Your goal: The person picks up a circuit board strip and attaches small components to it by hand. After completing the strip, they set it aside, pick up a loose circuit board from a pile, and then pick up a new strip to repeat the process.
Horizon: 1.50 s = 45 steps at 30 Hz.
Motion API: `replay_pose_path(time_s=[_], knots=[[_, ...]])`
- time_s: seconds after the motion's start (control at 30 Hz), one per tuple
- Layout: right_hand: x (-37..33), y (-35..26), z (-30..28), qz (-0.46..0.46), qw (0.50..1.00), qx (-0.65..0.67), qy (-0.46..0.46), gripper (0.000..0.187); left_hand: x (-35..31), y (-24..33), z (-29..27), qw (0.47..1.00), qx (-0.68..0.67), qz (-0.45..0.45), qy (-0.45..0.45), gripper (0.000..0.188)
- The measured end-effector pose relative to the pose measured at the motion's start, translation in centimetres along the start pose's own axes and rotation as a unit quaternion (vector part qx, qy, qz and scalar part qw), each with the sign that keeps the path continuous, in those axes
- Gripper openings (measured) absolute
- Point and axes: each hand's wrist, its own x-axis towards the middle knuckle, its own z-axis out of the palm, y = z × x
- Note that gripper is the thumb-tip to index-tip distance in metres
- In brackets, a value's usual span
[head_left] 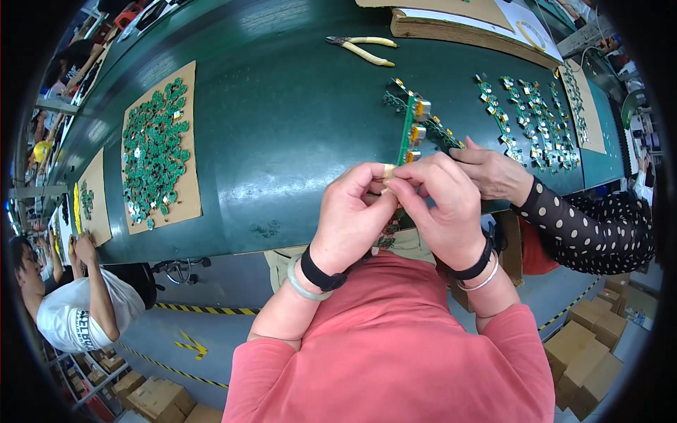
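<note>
Close together in front of my chest, my left hand and my right hand both pinch a green strip of circuit boards. The strip stands out past my fingertips, away from me, and carries several metal connectors with yellow-orange parts. Its near end is mostly hidden by my fingers. Another strip of boards lies on the table beyond, beside a co-worker's hand at my right. Pliers with pale-wrapped handles rest on the far side of the table.
At left, a cardboard sheet bears a pile of small green round boards. Rows of board strips lie at right. A thick board stack with a tape roll stands at the far edge. Another person sits at left.
</note>
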Motion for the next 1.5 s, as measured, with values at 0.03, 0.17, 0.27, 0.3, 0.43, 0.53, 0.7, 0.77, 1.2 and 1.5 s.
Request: replay_pose_path(time_s=[0.03, 0.17, 0.27, 0.3, 0.43, 0.53, 0.7, 0.77, 1.2, 1.5], knots=[[0.0, -0.1, 0.0, 0.015, 0.999, 0.026, 0.013, 0.022, 0.2, -0.2, -0.2, 0.999, -0.045, -0.008, 0.004, 0.020], [-0.1, 0.0, -0.4, 0.124, 0.990, 0.071, 0.005, 0.020, 0.8, -0.3, -1.0, 0.989, -0.145, -0.028, 0.009, 0.021], [0.1, 0.8, -0.8, 0.082, 0.996, 0.019, -0.015, 0.017, 0.9, -0.1, -1.3, 0.985, -0.169, -0.036, 0.004, 0.023], [0.2, 0.9, -0.9, 0.060, 0.998, -0.007, -0.025, 0.016, 0.9, -0.2, -1.3, 0.987, -0.155, -0.041, 0.007, 0.023], [0.0, 1.4, -0.3, 0.190, 0.965, 0.177, -0.036, 0.013, 1.0, -0.4, -1.4, 0.992, -0.115, -0.051, 0.010, 0.024], [-0.1, 1.5, 0.1, 0.220, 0.951, 0.218, -0.021, 0.011, 1.1, -0.4, -1.3, 0.995, -0.091, -0.051, 0.003, 0.025], [-0.1, 1.9, 0.8, 0.134, 0.981, 0.137, 0.011, 0.010, 1.2, -0.7, -1.5, 0.985, -0.159, -0.067, -0.015, 0.025], [-0.1, 1.6, 0.7, 0.118, 0.985, 0.125, 0.012, 0.010, 1.2, -0.8, -1.6, 0.975, -0.204, -0.083, -0.021, 0.025], [-0.7, -0.1, -0.7, 0.200, 0.966, 0.163, -0.026, 0.012, 0.4, 0.2, -1.8, 0.976, -0.205, -0.048, -0.057, 0.025], [-0.5, 0.0, -1.0, 0.305, 0.870, 0.378, -0.078, 0.009, 0.0, 0.7, -2.4, 0.988, -0.136, -0.017, -0.075, 0.028]])
